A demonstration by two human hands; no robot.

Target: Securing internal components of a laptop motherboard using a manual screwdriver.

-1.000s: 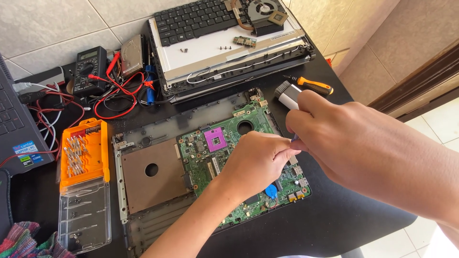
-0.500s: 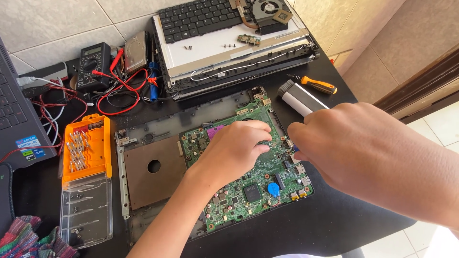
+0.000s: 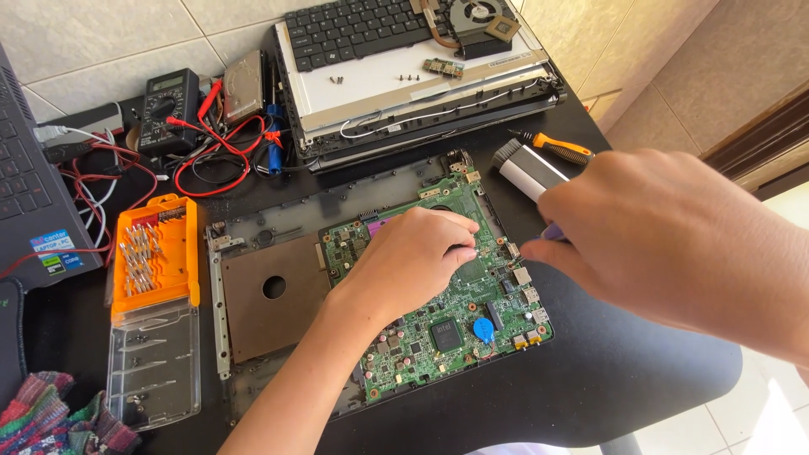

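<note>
Left hand point(image 3: 417, 257) pressing flat on the green motherboard point(image 3: 438, 286), right grip point(image 3: 640, 227) pinching a purple-handled tool point(image 3: 552, 233) at its edge. Probably loosening it; next needs steady aim.

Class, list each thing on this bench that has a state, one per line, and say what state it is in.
Green circuit board: bare, lying in the opened laptop base.
Bit case: open, clear lid folded down.
Keyboard: removed, resting on the screen panel.
Cooling fan: taken out, lying loose.
Left hand: pressed flat on the board.
Right hand: closed on a purple-tipped tool.
Orange screwdriver: lying unused.
</note>
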